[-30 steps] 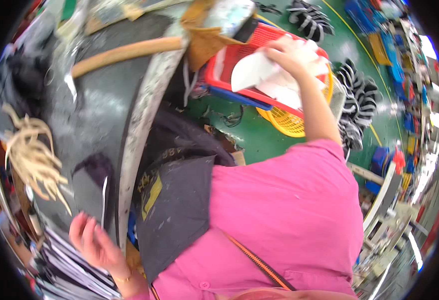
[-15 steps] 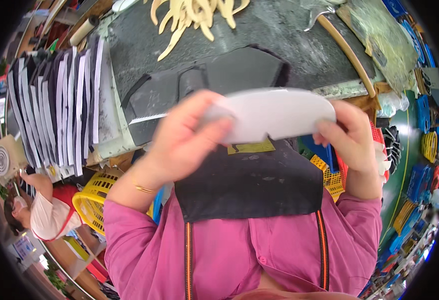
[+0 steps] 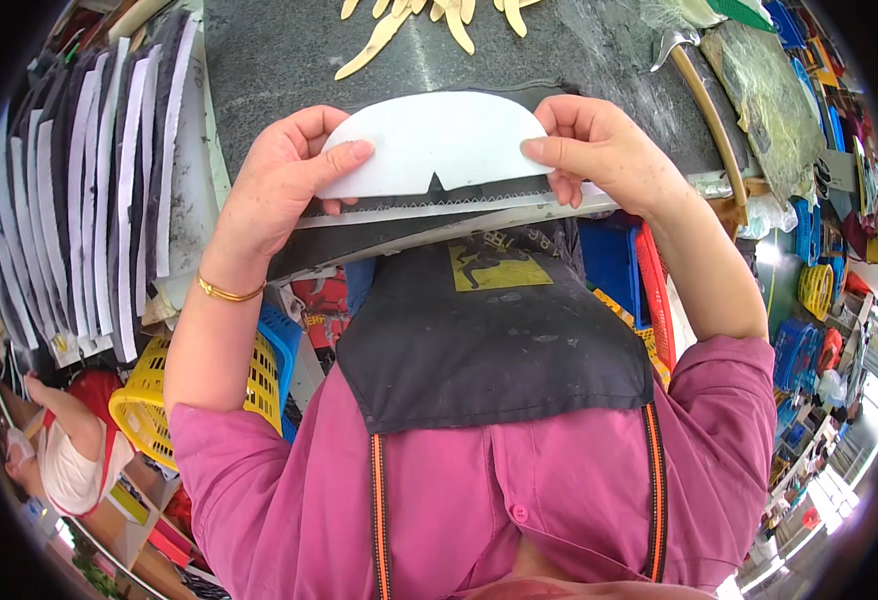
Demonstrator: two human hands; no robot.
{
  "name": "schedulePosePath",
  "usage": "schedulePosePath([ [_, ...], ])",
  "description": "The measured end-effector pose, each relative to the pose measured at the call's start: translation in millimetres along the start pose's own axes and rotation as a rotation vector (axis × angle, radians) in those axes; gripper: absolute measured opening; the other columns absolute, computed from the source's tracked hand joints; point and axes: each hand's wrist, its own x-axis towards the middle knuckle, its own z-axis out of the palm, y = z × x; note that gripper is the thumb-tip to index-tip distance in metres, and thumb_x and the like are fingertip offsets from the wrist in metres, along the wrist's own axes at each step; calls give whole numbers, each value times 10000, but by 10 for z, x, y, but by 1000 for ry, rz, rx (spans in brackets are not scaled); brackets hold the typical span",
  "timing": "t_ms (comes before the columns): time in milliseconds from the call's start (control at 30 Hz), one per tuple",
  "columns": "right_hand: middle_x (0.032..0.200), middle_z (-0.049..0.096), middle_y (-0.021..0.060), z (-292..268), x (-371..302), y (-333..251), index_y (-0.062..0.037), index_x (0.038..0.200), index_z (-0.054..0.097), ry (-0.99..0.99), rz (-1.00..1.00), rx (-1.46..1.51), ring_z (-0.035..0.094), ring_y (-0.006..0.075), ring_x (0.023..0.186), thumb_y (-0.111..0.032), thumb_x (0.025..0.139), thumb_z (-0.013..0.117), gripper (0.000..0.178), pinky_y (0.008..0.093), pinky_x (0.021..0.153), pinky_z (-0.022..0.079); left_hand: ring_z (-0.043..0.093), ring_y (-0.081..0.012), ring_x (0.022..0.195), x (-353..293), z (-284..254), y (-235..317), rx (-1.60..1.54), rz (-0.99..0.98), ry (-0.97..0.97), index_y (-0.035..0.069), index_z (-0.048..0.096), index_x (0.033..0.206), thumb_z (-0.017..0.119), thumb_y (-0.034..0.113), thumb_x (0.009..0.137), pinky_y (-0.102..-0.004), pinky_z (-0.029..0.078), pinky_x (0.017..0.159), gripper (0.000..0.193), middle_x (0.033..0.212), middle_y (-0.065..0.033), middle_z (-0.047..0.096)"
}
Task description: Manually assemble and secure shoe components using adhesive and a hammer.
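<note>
A smooth white half-moon piece [image 3: 434,140], with a small V-shaped notch in its straight near edge, is stretched between my hands over the front of the bench. My left hand [image 3: 294,165] pinches its left end, thumb on top and fingers beneath. At the other end my right hand [image 3: 594,145] grips it the same way, some fingers hidden below. Under it lies a dark flat sheet piece [image 3: 494,190] with a pale zigzag line along its near edge. The white piece covers most of it, so I cannot tell whether the two touch.
Dark sheets with white edges [image 3: 89,190] stand in a row at the left. Beige curved strips [image 3: 449,25] lie at the back of the dark bench top [image 3: 289,60]. A wooden-handled hammer [image 3: 704,100] rests at the right. Below are a yellow basket [image 3: 139,400] and a co-worker [image 3: 79,440].
Both hands have moved away from my body with the white piece, down over the dark sheet piece. The dark piece's zigzag edge now shows at the bench front. My view has shifted slightly.
</note>
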Motion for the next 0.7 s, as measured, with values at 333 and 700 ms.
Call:
schedulePosePath([
  [333, 642, 606, 23, 9, 72, -88, -24, 787, 622, -62, 148, -199, 616, 91, 559, -237, 956, 612, 272, 243, 521, 481, 596, -72, 655, -13, 141, 56, 295, -73, 70, 34, 517, 1057, 746, 137, 875, -222, 452, 523, 309, 795, -39, 659],
  [700, 1109, 737, 97, 192, 173, -316, -118, 1045, 744, 87, -296, -1575, 703, 415, 980, -430, 832, 735, 378, 500, 759, 577, 673, -272, 818, 6, 152, 155, 1484, 431, 144, 44, 531, 934, 801, 341, 809, -436, 512, 702, 420, 858, -125, 666],
])
